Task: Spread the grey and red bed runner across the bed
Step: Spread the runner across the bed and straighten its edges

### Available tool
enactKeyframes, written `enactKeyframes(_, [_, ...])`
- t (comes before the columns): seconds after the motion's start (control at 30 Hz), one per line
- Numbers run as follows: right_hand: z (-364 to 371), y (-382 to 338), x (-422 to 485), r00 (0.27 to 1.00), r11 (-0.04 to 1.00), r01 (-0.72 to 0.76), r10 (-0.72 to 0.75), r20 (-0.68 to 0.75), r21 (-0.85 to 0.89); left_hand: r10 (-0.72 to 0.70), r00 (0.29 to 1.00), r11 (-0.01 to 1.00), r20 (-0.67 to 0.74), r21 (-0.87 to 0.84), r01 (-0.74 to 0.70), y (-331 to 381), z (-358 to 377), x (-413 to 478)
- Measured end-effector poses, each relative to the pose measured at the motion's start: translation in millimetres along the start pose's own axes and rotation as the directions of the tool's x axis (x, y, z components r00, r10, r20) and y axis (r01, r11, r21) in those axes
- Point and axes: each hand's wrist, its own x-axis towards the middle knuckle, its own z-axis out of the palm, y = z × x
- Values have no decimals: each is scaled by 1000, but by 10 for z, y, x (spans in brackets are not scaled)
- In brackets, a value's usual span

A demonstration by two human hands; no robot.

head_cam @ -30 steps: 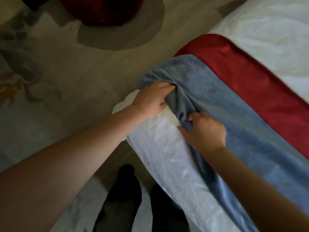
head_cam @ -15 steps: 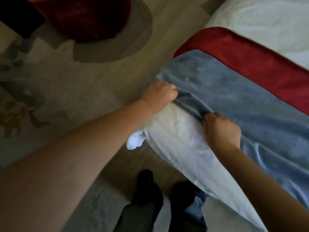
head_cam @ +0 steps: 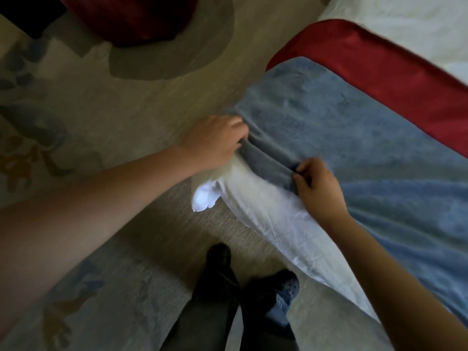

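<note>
Runner (head_cam: pixel 354 138) — edge-straightening step; your left hand (head_cam: pixel 215 143) and right hand (head_cam: pixel 319 186) each pinch its bunched grey hem at the bed (head_cam: pixel 278 224) corner. Next, likely — pull hem flat toward you.

- The bed runner (head_cam: pixel 354 138) is soft and grey, with a shiny red strip (head_cam: pixel 379 64) along its far side.
- It lies spread on the white bed (head_cam: pixel 273 224), at the left corner.
- Its near edge is bunched into a fold, pinched by the left hand (head_cam: pixel 215 143) and the right hand (head_cam: pixel 319 188).
</note>
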Motion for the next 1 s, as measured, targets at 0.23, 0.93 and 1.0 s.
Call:
enactKeyframes(0.23, [108,-11,-226,923,810,283,-375,-83,-513,-132,991,982,11,-134,132,313,223,2])
enactKeyframes(0.93, [179,-114,-282,980,751,171,-194,34,-638,91,989,886,-119,463,-26,-17,86,-133])
enactKeyframes(1.0, [183,-165,-266,985,738,151,-170,34,-658,107,989,888,-100,458,-50,-45,106,-137])
